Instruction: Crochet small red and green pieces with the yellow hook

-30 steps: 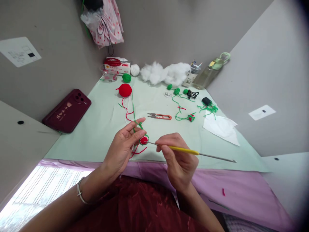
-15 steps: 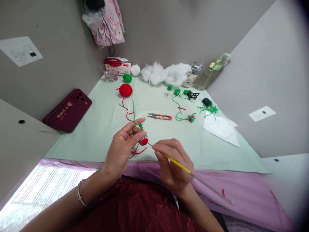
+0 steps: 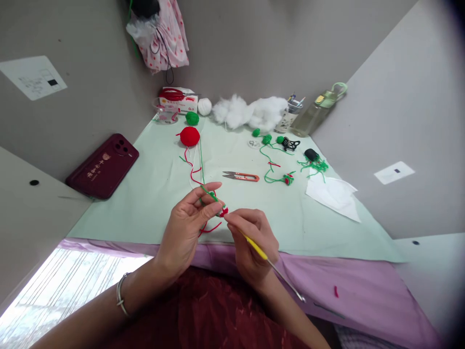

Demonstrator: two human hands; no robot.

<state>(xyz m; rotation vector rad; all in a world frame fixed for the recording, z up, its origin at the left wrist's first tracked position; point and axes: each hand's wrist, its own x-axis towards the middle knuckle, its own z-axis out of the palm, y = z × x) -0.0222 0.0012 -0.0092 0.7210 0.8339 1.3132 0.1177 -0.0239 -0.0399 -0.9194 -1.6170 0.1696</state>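
My left hand (image 3: 191, 218) pinches a small red, white and green crochet piece (image 3: 223, 211) between thumb and fingers, with green yarn (image 3: 202, 160) running over the fingers toward the back. My right hand (image 3: 254, 242) is closed on a crochet hook with a yellow grip (image 3: 257, 248); its fingertips are right beside the piece, and the hook's front tip is hidden there. The metal rear end points down to the right. Red yarn tails lie under the piece. Orange thread snips (image 3: 241, 176) rest on the table behind my hands.
On the table (image 3: 152, 203) are a red yarn ball (image 3: 190, 136), a green ball (image 3: 192, 118), white stuffing (image 3: 250, 112), a pen cup (image 3: 288, 118), a bottle (image 3: 315, 114), small green crochet pieces (image 3: 267, 139) and white paper (image 3: 332, 196). A dark red phone (image 3: 103, 166) leans at the left.
My right hand has moved slightly left, and the hook's rear end has swung left and down. The crochet piece has shifted a little right and is turned differently in my left hand.
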